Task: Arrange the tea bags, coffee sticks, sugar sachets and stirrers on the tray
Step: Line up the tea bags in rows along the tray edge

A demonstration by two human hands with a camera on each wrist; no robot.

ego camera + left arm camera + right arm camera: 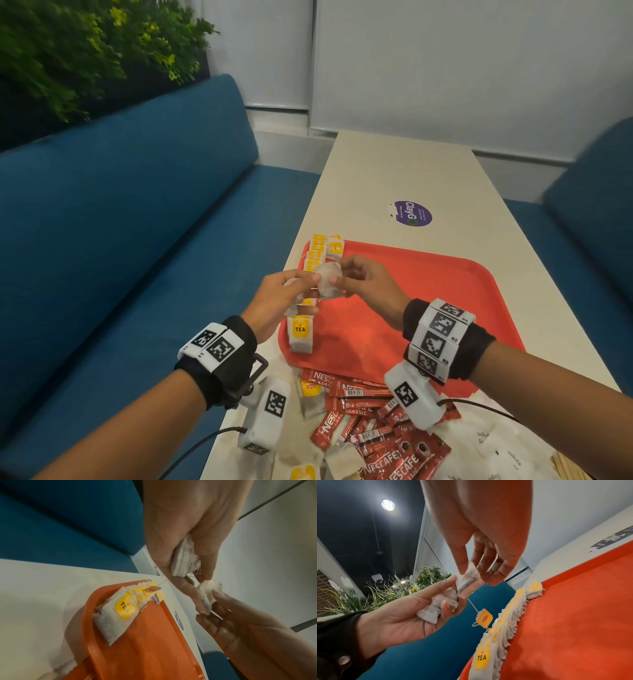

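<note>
Above the left edge of the red tray (428, 274) both hands meet over a white tea bag (328, 278). My right hand (356, 277) pinches that tea bag (467, 577) between thumb and fingers, and its yellow tag (484, 619) dangles on a string. My left hand (291, 294) touches the same bag with its fingertips while curling round a bunch of other tea bags (436, 604). A row of tea bags with yellow TEA labels (301, 334) lies along the tray's left rim (505, 628). Red coffee sticks (370, 421) lie piled on the table near me.
White sugar sachets (493, 448) and wooden stirrers (568, 467) lie at the near right of the white table (394, 178). Loose tea bags (310, 397) sit by the coffee sticks. A purple sticker (411, 213) is beyond the tray. Blue benches flank the table.
</note>
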